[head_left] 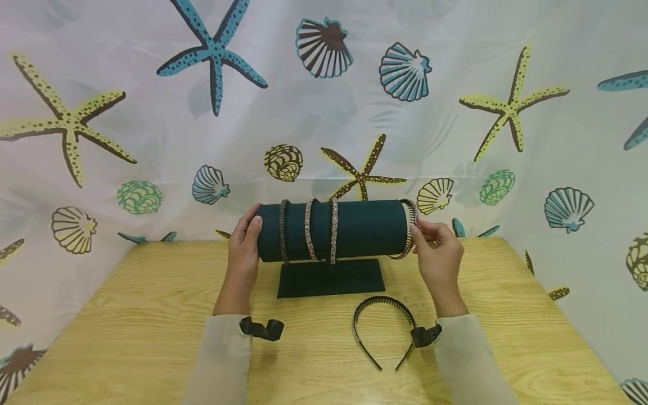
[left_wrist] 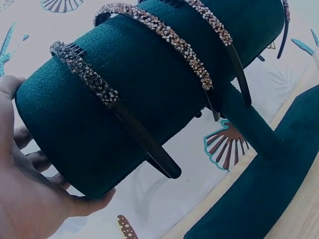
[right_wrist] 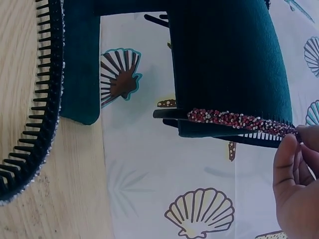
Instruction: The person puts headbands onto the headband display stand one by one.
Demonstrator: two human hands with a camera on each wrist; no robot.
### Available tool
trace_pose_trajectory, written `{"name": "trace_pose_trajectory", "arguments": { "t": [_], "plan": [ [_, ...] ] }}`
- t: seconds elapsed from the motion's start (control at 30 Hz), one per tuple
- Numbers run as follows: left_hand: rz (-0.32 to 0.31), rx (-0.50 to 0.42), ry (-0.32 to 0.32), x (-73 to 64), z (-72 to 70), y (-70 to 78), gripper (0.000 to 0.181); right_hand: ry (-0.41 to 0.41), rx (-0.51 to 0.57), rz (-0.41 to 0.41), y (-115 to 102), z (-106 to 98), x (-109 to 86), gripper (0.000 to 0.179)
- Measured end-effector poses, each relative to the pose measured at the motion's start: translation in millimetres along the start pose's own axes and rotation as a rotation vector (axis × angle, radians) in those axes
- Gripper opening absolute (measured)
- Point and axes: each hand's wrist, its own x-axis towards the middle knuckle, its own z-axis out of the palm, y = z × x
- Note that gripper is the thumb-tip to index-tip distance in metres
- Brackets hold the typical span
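A dark teal headband display stand (head_left: 372, 228), a padded cylinder on a flat base, stands on the table. My left hand (head_left: 244, 242) grips the cylinder's left end, thumb in front. Three headbands sit around it: one with dark grey stones (left_wrist: 84, 72) at the left, then two with paler, coppery stones, the first (left_wrist: 159, 35) and the second (left_wrist: 212, 20) nearer the middle. At the right end, my right hand (head_left: 439, 253) pinches a headband with red and white beads (right_wrist: 234, 119). That band is around the cylinder's edge, its black tips pointing down and outward.
Another toothed black headband (head_left: 356, 326) with a glittery outer edge lies on the wooden table (head_left: 152, 332), in front of the stand and near the right wrist. Behind hangs a white cloth (head_left: 243, 146) printed with shells and starfish.
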Motion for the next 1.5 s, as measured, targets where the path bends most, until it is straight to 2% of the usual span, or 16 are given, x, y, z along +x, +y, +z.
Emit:
{"name": "trace_pose_trajectory", "arguments": {
  "t": [0.13,0.27,0.5,0.93,1.1,1.5],
  "plan": [
    [-0.001,-0.003,-0.001,-0.4,0.2,0.4,0.051,-0.002,-0.005,-0.015,-2.3,2.1,-1.7,0.021],
    [-0.002,-0.009,0.001,-0.5,0.2,0.0,0.051,0.001,-0.020,0.009,-0.5,4.4,-2.5,0.021],
    [-0.002,-0.018,0.004,-0.6,0.6,0.0,0.053,0.010,-0.020,0.026,32.8,6.0,2.6,0.023],
    [0.005,0.012,0.004,-0.7,0.8,0.0,0.053,-0.021,-0.124,0.069,22.2,0.7,4.0,0.024],
    [0.007,0.006,0.001,-0.7,0.3,-1.2,0.052,0.017,-0.089,0.028,23.1,2.8,3.7,0.024],
    [0.016,0.004,0.017,1.1,0.3,-3.9,0.050,0.048,-0.081,-0.153,29.1,6.7,1.7,0.023]
  ]
}}
